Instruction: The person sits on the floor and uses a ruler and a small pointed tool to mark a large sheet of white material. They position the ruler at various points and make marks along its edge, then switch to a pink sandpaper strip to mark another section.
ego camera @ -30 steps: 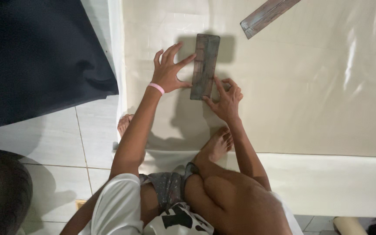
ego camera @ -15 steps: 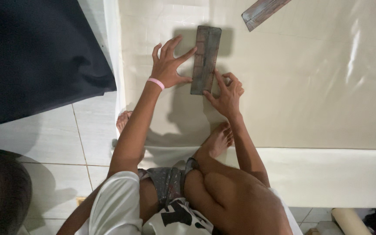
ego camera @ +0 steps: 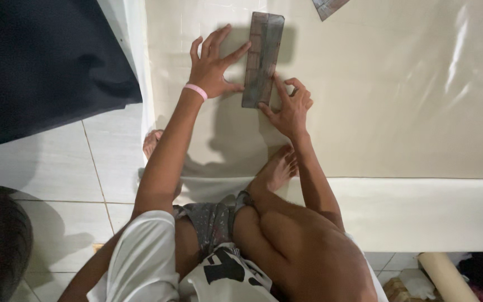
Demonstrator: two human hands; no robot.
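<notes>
the grey wooden strip (ego camera: pixel 263 59) lies flat on the beige sheet (ego camera: pixel 398 106) spread over the floor. left hand (ego camera: pixel 212 70), fingers splayed, presses its left edge; right hand (ego camera: pixel 289 106) pins the near corner with loosely curled fingers. best to press evenly so the strip cannot skew.

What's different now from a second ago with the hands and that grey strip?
Hardly anything. The left hand spread its fingers a little wider beside the grey strip; the right hand kept its fingertips on the strip's lower end. The strip stayed flat on the cream sheet, and nothing was picked up or let go.
</notes>
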